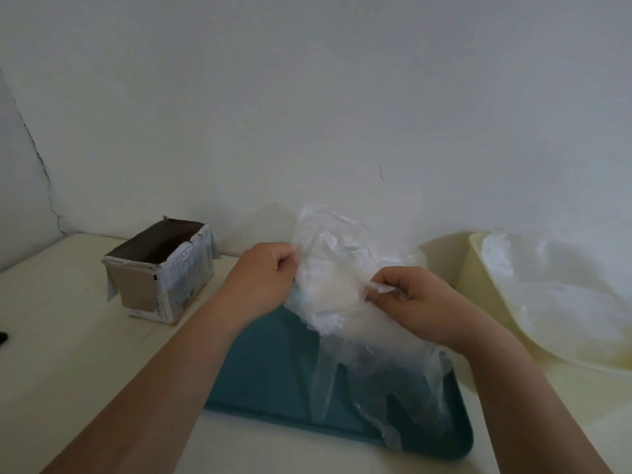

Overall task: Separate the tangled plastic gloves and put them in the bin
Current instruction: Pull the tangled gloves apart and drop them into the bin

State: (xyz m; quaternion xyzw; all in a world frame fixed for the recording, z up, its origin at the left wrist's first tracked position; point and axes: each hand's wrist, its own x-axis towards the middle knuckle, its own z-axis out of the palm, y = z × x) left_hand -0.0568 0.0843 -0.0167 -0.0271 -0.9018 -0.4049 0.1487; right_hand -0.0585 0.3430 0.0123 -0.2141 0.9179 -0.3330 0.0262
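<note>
Gloves of thin clear plastic are held as one crumpled bunch between both hands, raised above a teal tray. The left hand is closed, with fingers pinched on the bunch's left edge. The right hand is likewise closed, with thumb and fingertips nipping a fold of film on the bunch's right side. The two hands are near each other, with the bunch between them. An upper flap of film is seen standing above the hands against the wall. Below the hands, several glove fingers are seen hanging down and trailing onto the tray surface toward its near right corner. How many gloves make up the bunch cannot be told.

The tray is seen lying flat on a pale table, directly beneath the forearms. To the right of the tray, just beside it, a cream bin is seen, with clear plastic lying inside it. To the left, well apart from the tray, an open-topped carton with printed sides is set on the table near the wall. A small dark object is cut off at the left edge and cannot be identified.
</note>
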